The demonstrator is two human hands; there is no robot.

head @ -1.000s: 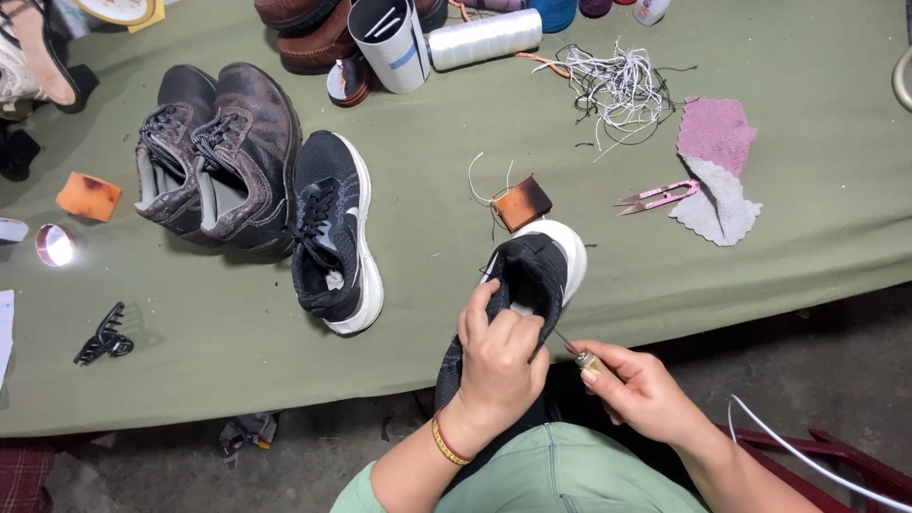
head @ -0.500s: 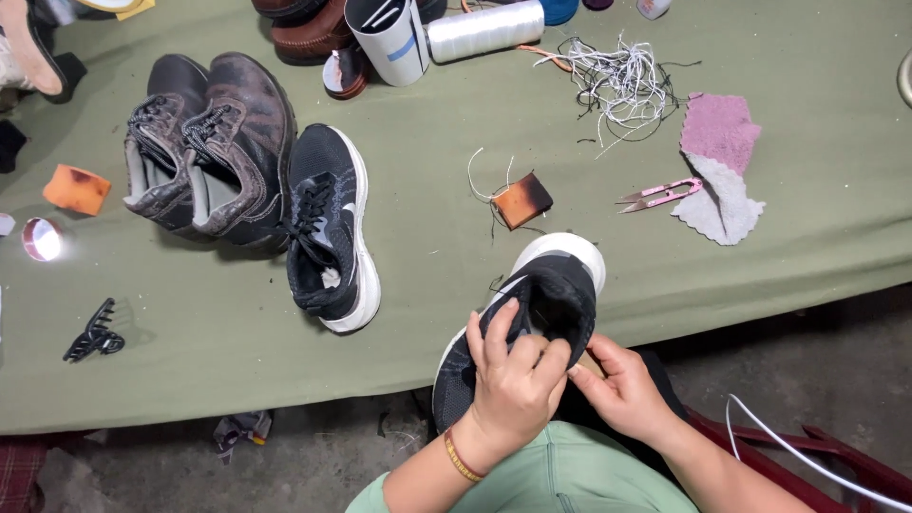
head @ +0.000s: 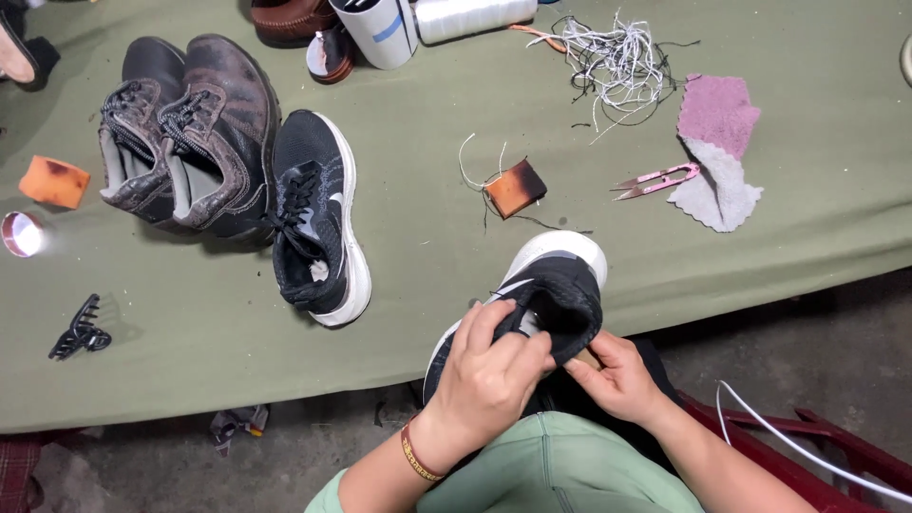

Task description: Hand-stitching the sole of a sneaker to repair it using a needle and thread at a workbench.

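— Head view: black running shoe with a white sole [head: 551,285] sits at the table's near edge, over the lap. Left hand [head: 489,375] is clamped over the collar, fingers curled tight.

— And the right hand [head: 617,380]?

— Closed under the heel, pinching the fabric there; whether it holds a needle, I can't tell.

— Any tips?

— I'd say keep that collar pinned firmly so the upper doesn't twist. Its mate [head: 318,223] lies beside the brown boots [head: 190,133], snips [head: 655,180] within reach.
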